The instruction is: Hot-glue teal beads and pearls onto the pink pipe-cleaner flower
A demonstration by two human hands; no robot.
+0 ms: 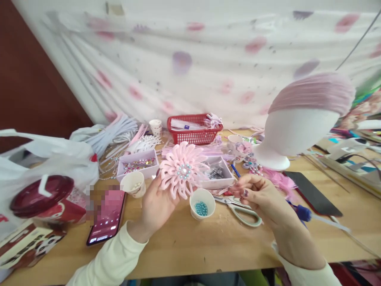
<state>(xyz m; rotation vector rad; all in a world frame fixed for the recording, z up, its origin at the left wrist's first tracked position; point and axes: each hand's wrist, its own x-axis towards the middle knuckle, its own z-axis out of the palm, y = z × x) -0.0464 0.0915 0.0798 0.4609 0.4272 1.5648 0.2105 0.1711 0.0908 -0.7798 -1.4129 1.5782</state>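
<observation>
In my left hand [157,208] is a pink flower [174,174] of looped, fuzzy petals, held up facing me. Blue and white beads [184,171] ring its centre. My right hand [253,190] is pinched above the scissors [242,210]; something thin and clear seems to stick out at its fingertips, too fine to name. Between the hands stands a paper cup [203,198] with turquoise beads [201,208] inside. Left of the flower, another paper cup [133,184] holds pale beads.
Behind the hands are two lilac boxes [120,169] of small parts and a red basket [193,138]. A white mannequin head [300,129] stands at right, near a dark phone [315,194] and a blue glue gun [303,212]. At left are a lit phone [111,214] and a red lidded cup [59,202].
</observation>
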